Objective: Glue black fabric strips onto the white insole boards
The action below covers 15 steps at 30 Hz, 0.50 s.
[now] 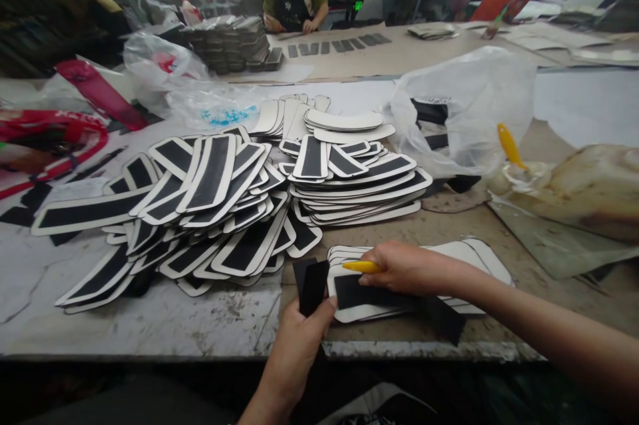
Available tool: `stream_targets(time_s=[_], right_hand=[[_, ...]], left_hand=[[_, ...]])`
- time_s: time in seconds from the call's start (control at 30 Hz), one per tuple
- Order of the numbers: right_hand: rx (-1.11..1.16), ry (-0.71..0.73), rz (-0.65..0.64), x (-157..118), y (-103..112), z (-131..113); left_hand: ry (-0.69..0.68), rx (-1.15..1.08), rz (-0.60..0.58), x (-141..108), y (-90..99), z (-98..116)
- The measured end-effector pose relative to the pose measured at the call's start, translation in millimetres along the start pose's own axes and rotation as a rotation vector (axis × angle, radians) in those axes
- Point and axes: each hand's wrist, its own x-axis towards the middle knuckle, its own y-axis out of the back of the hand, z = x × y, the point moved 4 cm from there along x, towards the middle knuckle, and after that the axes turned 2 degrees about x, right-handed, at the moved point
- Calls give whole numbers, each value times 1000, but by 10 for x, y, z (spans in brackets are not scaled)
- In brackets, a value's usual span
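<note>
Left hand (299, 340) holds black strips (313, 286) while right hand (402, 269) grips a yellow handle (360, 266) over a white-bordered panel (355, 312).

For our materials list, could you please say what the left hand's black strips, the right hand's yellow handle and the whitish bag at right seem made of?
Black strips: perhaps fabric or foam, given the matt, even black; texture too small to tell.
Yellow handle: probably smooth plastic, from its even, bright colour.
Whitish bag: seemingly thin plastic film, translucent and crinkled.
</note>
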Motion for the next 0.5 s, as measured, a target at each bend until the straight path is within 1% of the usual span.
stream_targets(time_s=[0.17, 0.33, 0.4, 0.5], right_hand=[[-69, 33, 14, 32, 29, -24], [-120, 63, 10, 38, 24, -19], [-144, 58, 14, 45, 14, -18], [-168, 57, 30, 71, 9, -46]], left_hand=[[30, 48, -4, 11, 15, -37], [24, 78, -1, 45, 14, -32], [44, 77, 22, 78, 9, -39], [79, 101, 89, 123, 3, -59]])
